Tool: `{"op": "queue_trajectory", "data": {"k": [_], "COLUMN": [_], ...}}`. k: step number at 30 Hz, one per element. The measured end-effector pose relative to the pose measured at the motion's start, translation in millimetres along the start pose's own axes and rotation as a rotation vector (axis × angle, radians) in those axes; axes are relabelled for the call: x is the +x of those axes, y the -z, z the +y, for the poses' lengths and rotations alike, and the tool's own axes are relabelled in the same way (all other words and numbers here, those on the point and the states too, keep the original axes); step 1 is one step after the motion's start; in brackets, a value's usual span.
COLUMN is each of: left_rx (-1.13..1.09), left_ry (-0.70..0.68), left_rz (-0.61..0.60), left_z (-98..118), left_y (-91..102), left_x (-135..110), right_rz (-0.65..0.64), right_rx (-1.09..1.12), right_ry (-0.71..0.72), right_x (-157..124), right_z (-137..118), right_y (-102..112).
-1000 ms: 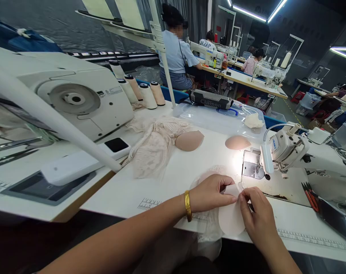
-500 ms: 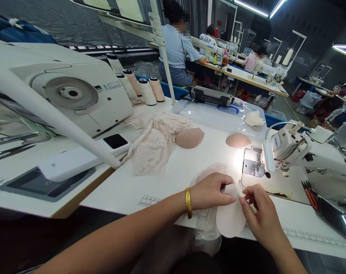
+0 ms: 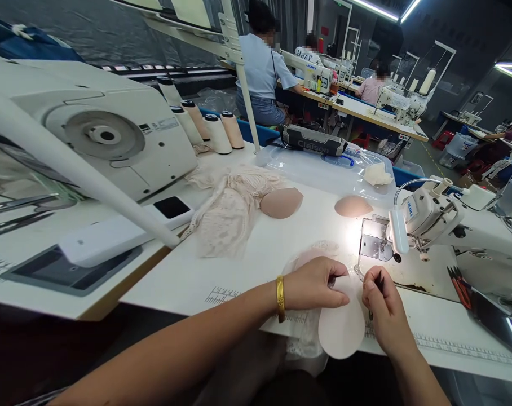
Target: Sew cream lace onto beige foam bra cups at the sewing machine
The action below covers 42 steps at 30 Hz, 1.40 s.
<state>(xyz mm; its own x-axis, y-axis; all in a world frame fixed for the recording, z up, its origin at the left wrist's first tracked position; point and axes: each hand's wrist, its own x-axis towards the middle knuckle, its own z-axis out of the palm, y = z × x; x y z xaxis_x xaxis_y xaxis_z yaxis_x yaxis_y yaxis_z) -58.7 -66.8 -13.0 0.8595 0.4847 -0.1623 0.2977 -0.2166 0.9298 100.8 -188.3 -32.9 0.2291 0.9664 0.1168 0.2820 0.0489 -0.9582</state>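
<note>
Table: we list a long white tabletop (image 3: 163, 287) with printed rulers along its front edge.
Left-side machine: a bulky white sewing machine (image 3: 154, 163) with a grey round handwheel.
Right-side machine: a white metal sewing machine (image 3: 486, 228), its lamp lit over the steel needle plate.
Tray: a clear, shallow plastic tray (image 3: 298, 166) at the table's back.
Lace: a crumpled cream lace piece (image 3: 226, 220), left of centre.
Left hand: we find the left hand (image 3: 317, 283) pinching the upper end of a flat, pale oval pad (image 3: 341, 332) between thumb and fingers.
Right hand: the right hand (image 3: 383, 299), just beside the pad, is closed around a small, dark, slender tool (image 3: 380, 280); we cannot tell its kind.
Pad: hangs below the left thumb, over the table's front edge.
Cups: two tan, almond-shaped cups, one (image 3: 282, 203) beside the lace, one (image 3: 353, 206) near the needle plate.
Bracelet: a wide gold-coloured bracelet (image 3: 280, 299) on the left wrist.
</note>
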Motion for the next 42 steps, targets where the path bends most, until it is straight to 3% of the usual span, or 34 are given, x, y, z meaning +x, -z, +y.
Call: {"op": "queue_trajectory", "data": {"k": [2, 4, 6, 7, 10, 13, 18, 23, 25, 28, 33, 38, 40, 42], "left_rx": [-0.008, -0.015, -0.014, -0.015, -0.060, -0.143, -0.146, 0.172, 0.181, 0.128, -0.089, -0.195, -0.186, -0.161], "left_ry": [0.005, 0.005, 0.002, 0.001, 0.000, -0.020, -0.071, -0.245, -0.269, -0.177, -0.071, -0.043, -0.004, 0.012], "left_rz": [-0.006, -0.012, -0.054, -0.094, -0.189, -0.154, -0.036, 0.471, 0.433, 0.274, 0.225, 0.268, 0.296, 0.328], "left_z": [0, -1, -2, -3, -5, -7, -7, 8, 16, 21, 13, 10, 12, 14], "left_y": [-0.9, -1.1, 0.2, 1.5, 6.7, 9.7, 5.2, -3.4, -8.1, -14.5, -12.6, -4.2, -3.8, -4.9], "left_x": [0, 0, -2, -3, -6, -4, -1, -24, -34, -39, -28, -28, -30, -31], "right_rz": [-0.026, -0.163, -0.300, -0.309, -0.068, 0.003, -0.217, -0.036, 0.008, 0.029, 0.006, 0.061, 0.067, 0.173], "right_rx": [-0.121, -0.240, -0.406, -0.509, -0.727, -0.603, -0.108, 0.222, 0.202, 0.133, 0.133, 0.040, -0.072, -0.188], "right_ry": [0.134, 0.237, 0.314, 0.349, 0.367, 0.266, 0.036, -0.122, -0.088, -0.019, -0.041, -0.078, -0.037, 0.068], "right_x": [-4, -6, -4, -1, 10, 11, 2, 2, 1, -4, -7, 0, 2, 0], "right_z": [-11, -19, -16, -10, 10, 17, 5, 10, 8, 1, 6, 22, 19, 9], "right_y": [-2, 0, 9, 16, 42, 56, 26, -2, -7, -12, -10, 3, 7, 9]}}
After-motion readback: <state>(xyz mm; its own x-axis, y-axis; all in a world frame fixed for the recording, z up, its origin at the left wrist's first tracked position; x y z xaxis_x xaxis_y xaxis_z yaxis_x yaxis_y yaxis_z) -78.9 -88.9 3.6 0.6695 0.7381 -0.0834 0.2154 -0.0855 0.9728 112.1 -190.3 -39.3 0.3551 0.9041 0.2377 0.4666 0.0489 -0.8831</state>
